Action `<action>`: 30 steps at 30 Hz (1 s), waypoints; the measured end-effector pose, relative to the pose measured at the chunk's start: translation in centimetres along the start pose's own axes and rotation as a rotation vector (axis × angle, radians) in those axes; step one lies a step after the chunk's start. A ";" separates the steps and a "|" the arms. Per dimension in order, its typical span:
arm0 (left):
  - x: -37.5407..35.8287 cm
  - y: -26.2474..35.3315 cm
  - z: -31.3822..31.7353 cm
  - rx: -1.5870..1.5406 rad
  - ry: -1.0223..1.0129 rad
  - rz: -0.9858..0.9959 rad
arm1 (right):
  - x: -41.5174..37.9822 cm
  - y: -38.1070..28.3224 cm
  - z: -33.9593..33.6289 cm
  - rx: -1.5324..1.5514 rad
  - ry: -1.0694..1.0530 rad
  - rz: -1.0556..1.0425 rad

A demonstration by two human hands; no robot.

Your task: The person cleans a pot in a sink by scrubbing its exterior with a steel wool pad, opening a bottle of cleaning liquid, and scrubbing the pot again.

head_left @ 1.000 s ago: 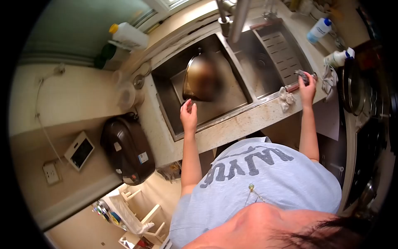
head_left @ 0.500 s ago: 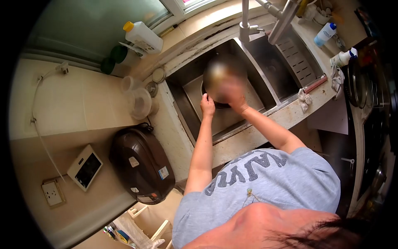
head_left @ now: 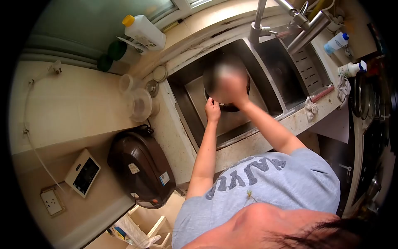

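A round, dark vessel (head_left: 229, 108), like a pot or bowl, sits in the larger basin of the steel sink (head_left: 265, 97). Its near edge shows, while a blurred patch covers most of its inside. My left hand (head_left: 212, 110) is closed on the near left rim, with the thumb on top. Over the vessel's inside, my right hand (head_left: 237, 89) reaches in from the right. Blur hides its fingers, so whatever it might hold cannot be made out.
A faucet (head_left: 258, 31) rises behind the sink divider. White cloths (head_left: 311, 108) lie on the right edge. Left of the sink are clear plastic containers (head_left: 141, 104) and a brown rice cooker (head_left: 141, 168). A yellow-capped white jug (head_left: 144, 32) stands by the window.
The view has shifted slightly, so the sink sits further right. My right hand has moved within the vessel, and a pale yellowish blur there is now whitish. My left hand keeps its rim hold.
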State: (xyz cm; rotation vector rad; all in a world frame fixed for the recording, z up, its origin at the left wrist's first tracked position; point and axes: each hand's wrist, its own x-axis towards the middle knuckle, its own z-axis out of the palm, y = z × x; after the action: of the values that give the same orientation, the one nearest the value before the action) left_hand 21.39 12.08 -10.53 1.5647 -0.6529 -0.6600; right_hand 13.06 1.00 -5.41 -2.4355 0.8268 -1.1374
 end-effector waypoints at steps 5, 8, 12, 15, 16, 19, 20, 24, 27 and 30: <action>0.8 2.7 1.2 0.310 0.040 -0.094 | 0.8 -1.9 -0.9 0.055 0.062 0.104; 0.6 1.7 1.9 0.175 0.111 -0.075 | -1.1 -2.6 -1.3 0.117 0.051 0.071; 0.1 4.0 2.0 0.409 0.145 -0.147 | 3.8 2.4 1.9 0.117 -0.003 0.334; 0.4 3.2 2.4 0.394 0.208 -0.066 | 1.7 -0.4 0.6 -0.008 0.055 0.171; 0.5 2.6 2.4 0.347 0.202 -0.064 | 0.6 -2.5 -0.7 0.035 0.050 0.128; -0.3 4.3 2.9 0.366 0.219 -0.114 | 1.9 -1.4 -0.7 0.030 -0.017 0.139; -0.4 4.7 3.3 0.379 0.212 -0.168 | 3.6 0.8 0.4 0.023 -0.072 0.232; -1.8 3.2 5.9 0.411 0.245 -0.052 | 3.5 1.5 1.0 0.003 -0.044 0.264; -2.4 4.2 6.4 0.364 0.203 -0.144 | -0.5 -0.4 -2.1 0.019 -0.042 0.160; -2.5 3.9 6.6 0.468 0.227 -0.116 | 2.7 2.1 -0.6 0.063 -0.107 0.215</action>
State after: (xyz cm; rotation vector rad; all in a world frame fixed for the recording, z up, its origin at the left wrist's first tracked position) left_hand 14.75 9.14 -7.10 2.0892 -0.5723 -0.4198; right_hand 13.22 -2.37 -4.55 -2.2705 0.9762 -0.9321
